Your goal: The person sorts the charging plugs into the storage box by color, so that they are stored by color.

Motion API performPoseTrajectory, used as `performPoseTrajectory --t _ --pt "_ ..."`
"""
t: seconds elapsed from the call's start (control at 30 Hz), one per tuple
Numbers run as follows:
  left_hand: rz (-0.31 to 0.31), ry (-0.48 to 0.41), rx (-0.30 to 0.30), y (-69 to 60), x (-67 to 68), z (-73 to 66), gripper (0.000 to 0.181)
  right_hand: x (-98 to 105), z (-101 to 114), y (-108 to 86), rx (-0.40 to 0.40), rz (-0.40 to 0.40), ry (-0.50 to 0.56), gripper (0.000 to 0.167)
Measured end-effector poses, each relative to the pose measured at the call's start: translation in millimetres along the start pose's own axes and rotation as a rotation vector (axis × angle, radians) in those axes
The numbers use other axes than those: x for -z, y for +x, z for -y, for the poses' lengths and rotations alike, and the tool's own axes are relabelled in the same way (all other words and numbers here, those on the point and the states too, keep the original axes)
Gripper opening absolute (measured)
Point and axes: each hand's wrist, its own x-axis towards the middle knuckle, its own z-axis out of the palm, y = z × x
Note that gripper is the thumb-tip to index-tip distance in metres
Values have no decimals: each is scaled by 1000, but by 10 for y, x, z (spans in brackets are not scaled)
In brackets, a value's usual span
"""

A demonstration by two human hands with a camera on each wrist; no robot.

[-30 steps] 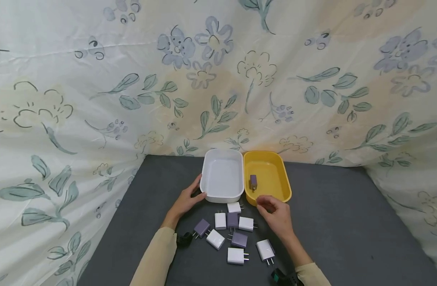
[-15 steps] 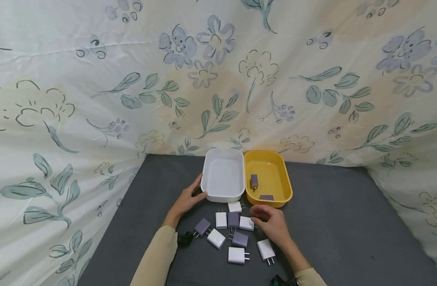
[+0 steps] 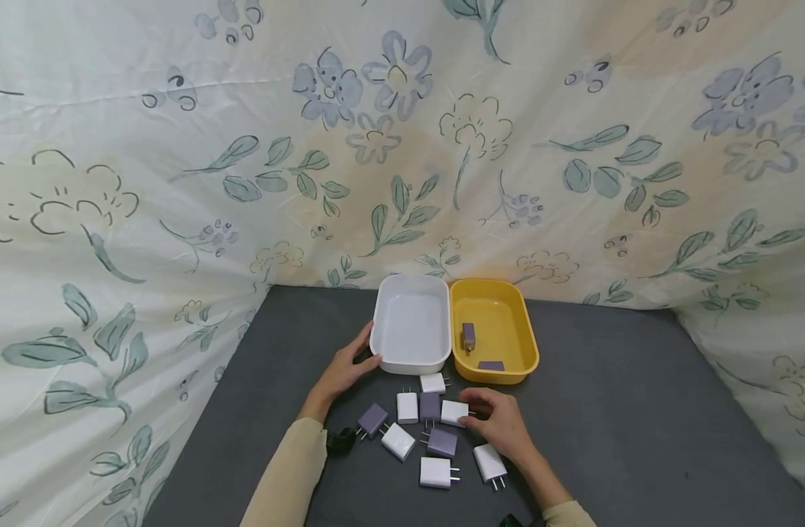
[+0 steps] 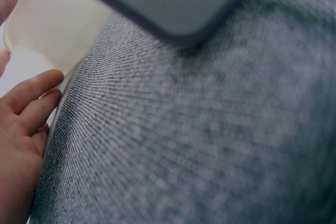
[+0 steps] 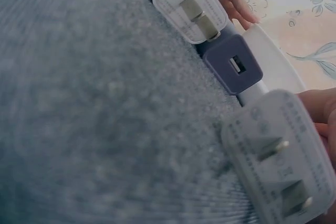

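Note:
My left hand [image 3: 339, 373] rests at the left side of the white tray [image 3: 412, 362]. In the left wrist view its fingers [image 4: 44, 85] lie fairly straight against the tray wall. My right hand [image 3: 504, 421] pinches a white charger [image 3: 452, 413] on the table, its thumb and forefinger on opposite sides. The right wrist view shows this charger's two prongs close up. A purple charger [image 3: 467, 335] and another purple charger [image 3: 491, 365], partly hidden by the front rim, lie in the yellow tray [image 3: 528, 329].
Several white and purple chargers are scattered in front of the trays, among them a purple charger [image 3: 440, 442] and a white charger [image 3: 489, 462] near my right wrist. The trays stand side by side on the dark table [image 3: 607, 410], before a floral curtain [image 3: 402, 146].
A purple charger has been let go into the yellow tray. My right hand has moved back toward me and left to the white charger. The left hand has stayed put.

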Motion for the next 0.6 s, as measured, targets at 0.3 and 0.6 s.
performPoseTrajectory --t 0.3,0.6 --pt "-2 -30 -5 -4 -2 -7 79 21 -22 4 -11 79 59 49" --pt "-11 -12 -13 -11 -8 -10 79 38 -12 -14 -3 89 61 49"
